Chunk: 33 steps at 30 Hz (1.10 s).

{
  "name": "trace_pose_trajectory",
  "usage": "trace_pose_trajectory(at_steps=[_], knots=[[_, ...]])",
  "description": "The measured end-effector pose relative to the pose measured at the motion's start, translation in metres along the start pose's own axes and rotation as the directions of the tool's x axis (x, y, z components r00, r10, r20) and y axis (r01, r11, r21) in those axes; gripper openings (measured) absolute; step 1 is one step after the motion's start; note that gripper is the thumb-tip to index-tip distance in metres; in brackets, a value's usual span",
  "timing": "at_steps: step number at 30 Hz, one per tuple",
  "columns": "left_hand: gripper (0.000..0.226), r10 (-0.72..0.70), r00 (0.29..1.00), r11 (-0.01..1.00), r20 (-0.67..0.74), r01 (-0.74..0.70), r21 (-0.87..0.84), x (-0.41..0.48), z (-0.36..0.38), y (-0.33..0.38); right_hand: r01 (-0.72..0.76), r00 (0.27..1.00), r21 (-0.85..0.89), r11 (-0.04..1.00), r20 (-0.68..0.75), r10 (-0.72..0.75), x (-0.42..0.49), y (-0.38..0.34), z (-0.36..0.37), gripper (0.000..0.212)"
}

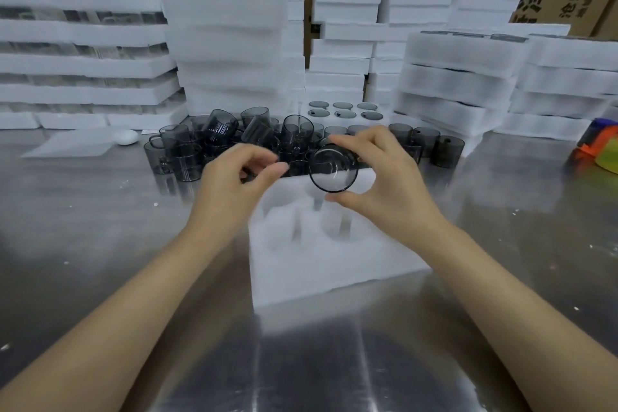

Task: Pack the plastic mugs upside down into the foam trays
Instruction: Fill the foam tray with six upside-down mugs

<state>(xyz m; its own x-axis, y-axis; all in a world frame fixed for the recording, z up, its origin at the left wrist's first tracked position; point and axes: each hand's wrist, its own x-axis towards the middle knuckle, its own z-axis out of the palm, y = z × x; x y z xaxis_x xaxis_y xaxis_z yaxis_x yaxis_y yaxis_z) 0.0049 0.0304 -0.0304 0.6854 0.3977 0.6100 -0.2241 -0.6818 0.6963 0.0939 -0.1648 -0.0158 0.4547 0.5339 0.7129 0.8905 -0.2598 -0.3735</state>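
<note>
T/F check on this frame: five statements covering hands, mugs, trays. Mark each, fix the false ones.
1. The right hand holds a smoky mug above the near foam tray. True.
2. Every pocket of that tray is filled. False: the pockets in view are empty.
3. Loose mugs are heaped on the table behind the tray. True.
4. The left hand lies flat on the table. False: it is raised, fingers curled, beside the held mug.
5. The far tray already holds upturned mugs, round bases showing. True.
</note>
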Motion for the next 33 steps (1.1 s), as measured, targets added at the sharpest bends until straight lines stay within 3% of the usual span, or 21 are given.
trace_pose_trajectory(at_steps=[4, 6, 9, 11, 14, 18, 23, 27, 31, 33], knots=[[0.061, 0.159, 0.943, 0.987, 0.292, -0.154, -0.042, -0.006, 0.003, 0.018, 0.032, 0.999, -0.038, 0.999, -0.003, -0.032, -0.001, -0.001, 0.001, 0.071], [0.071, 0.191, 0.929, 0.981, 0.316, -0.187, -0.044, -0.007, 0.005, 0.02, 0.068, 0.997, -0.004, 0.998, 0.029, -0.068, -0.002, -0.002, 0.002, 0.069], [0.062, 0.247, 0.938, 0.968, 0.244, -0.249, -0.024, -0.006, 0.001, 0.017, 0.1, 0.99, 0.086, 0.991, 0.087, -0.107, -0.002, 0.0, 0.003, 0.066], [0.053, 0.188, 0.963, 0.982, 0.195, -0.179, -0.061, -0.005, -0.005, 0.013, 0.07, 0.987, 0.156, 0.985, 0.134, -0.091, -0.003, 0.0, 0.003, 0.063], [0.039, 0.064, 0.986, 0.991, 0.155, -0.044, -0.13, 0.001, -0.014, 0.003, 0.091, 0.976, 0.085, 0.992, 0.188, -0.105, -0.005, 0.002, 0.003, 0.059], [0.028, 0.004, 0.972, 0.975, 0.234, 0.049, -0.218, 0.008, -0.026, -0.013, 0.093, 0.986, 0.042, 0.995, 0.135, -0.097, -0.006, 0.006, 0.003, 0.049], [0.015, -0.057, 0.944, 0.942, 0.326, 0.159, -0.297, 0.013, -0.022, -0.022, 0.104, 0.974, 0.006, 0.995, 0.201, -0.103, -0.005, 0.008, 0.006, 0.034], [0.02, -0.026, 0.963, 0.955, 0.268, 0.103, -0.278, 0.011, -0.013, -0.02, 0.089, 0.974, -0.004, 0.996, 0.212, -0.086, -0.004, 0.01, 0.005, 0.031], [0.038, -0.068, 0.927, 0.878, 0.37, 0.232, -0.419, 0.011, -0.014, -0.011, 0.085, 0.972, -0.008, 0.996, 0.223, -0.081, -0.004, 0.011, 0.006, 0.029], [0.034, -0.108, 0.909, 0.888, 0.402, 0.27, -0.371, 0.012, -0.011, -0.008, 0.086, 0.97, -0.009, 0.996, 0.229, -0.081, -0.004, 0.011, 0.006, 0.027]])
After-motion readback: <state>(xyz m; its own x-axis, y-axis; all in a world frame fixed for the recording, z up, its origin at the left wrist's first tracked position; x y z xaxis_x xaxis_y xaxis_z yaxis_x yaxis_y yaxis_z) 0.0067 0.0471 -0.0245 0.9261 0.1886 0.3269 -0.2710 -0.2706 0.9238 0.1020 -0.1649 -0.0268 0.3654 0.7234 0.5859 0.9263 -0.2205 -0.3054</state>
